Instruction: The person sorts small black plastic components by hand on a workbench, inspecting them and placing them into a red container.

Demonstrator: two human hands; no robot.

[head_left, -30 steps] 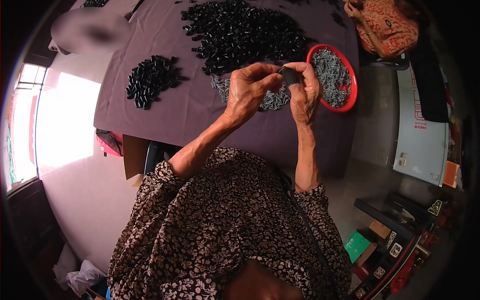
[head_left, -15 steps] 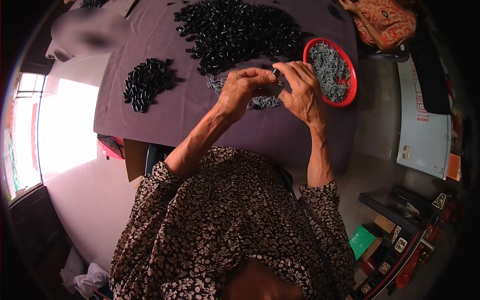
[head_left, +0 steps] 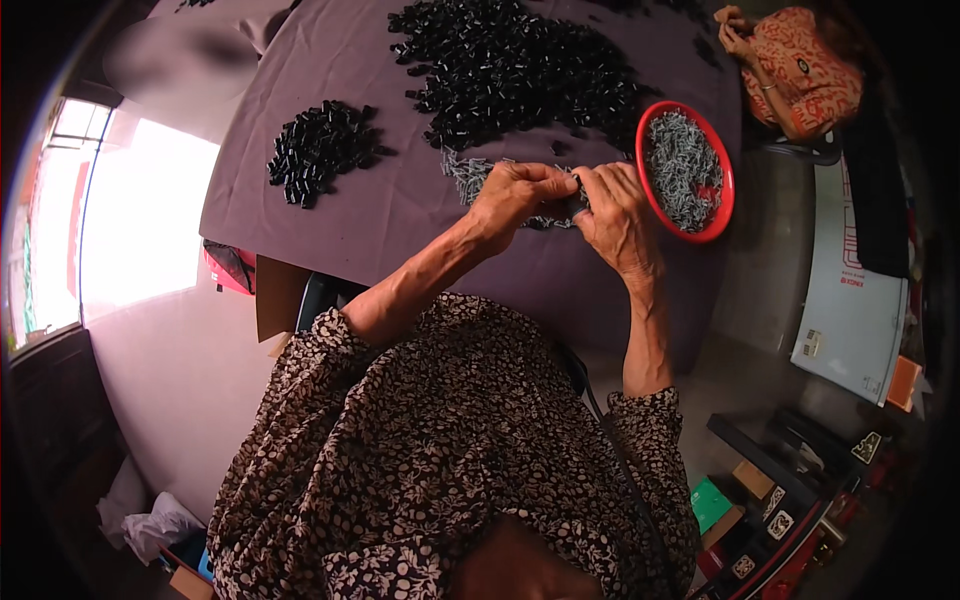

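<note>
My left hand (head_left: 512,203) and my right hand (head_left: 617,218) meet over the table's near part, fingertips pinched together. A small black plastic piece (head_left: 577,204) is between them, mostly covered by the fingers. Beneath and beside the hands lies a loose strip of grey screw-like pins (head_left: 463,176). Just right of my right hand stands a red plastic basin (head_left: 727,190) holding many more of these grey pins (head_left: 682,165). Beyond the hands spreads a big heap of small black plastic pieces (head_left: 520,75). A smaller heap of black pieces (head_left: 322,150) sits to the left.
A purple-brown cloth (head_left: 400,235) covers the table. At the far right another person in an orange patterned top (head_left: 800,75) sits by the table. A pale box panel (head_left: 850,320) and a dark shelf with small boxes (head_left: 760,500) stand at the right.
The whole view has shifted and tilted a little. My hands have come slightly nearer to me over the pins, still together, and the black piece is now more covered by my fingers.
</note>
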